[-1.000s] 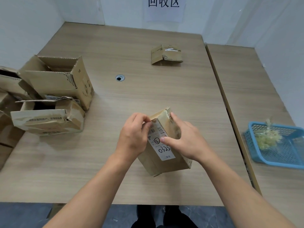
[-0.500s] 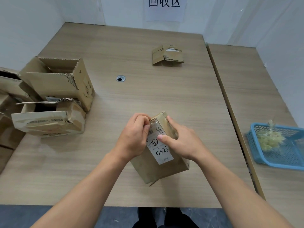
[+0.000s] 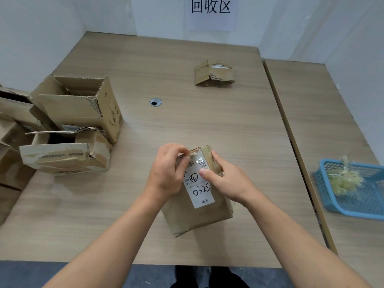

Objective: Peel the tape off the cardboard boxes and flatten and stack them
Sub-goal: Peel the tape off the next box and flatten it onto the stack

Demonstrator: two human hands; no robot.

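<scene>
- Head view is showing a person working on a small box (image 3: 199, 217), which is standing on end on the table (image 3: 207, 117) directly between the two hands.
- The left hand (image 3: 168, 171) is curling its fingers over the top left corner of the small box and pinching the clear tape (image 3: 195, 152) there. How much of the tape is free cannot be told.
- The right hand (image 3: 226, 179) is gripping the small box from the right side. The thumb is pressing on the white label (image 3: 199, 190) on the front face, and the other fingers are wrapping round the far side.
- Work done:
  - One flat box (image 3: 214, 73) is lying well beyond the hands, near the far end of the table, and is appearing already folded down.
  - Well to the right of the right hand, a blue basket (image 3: 321, 183) is holding a wad (image 3: 342, 179) of crumpled clear material, probably removed tape.
- Work in hand: the peel is judged to be just starting. The small box is standing in its full shape, so flattening is not yet done.
- Work left:
  - Well to the left of the left hand, an open box (image 3: 83, 104) and a crushed box (image 3: 66, 154) are waiting unflattened, with more cardboard beyond them at the frame edge.
  - The task is judged to be in its early part, with only one box at the stacking spot.
</scene>
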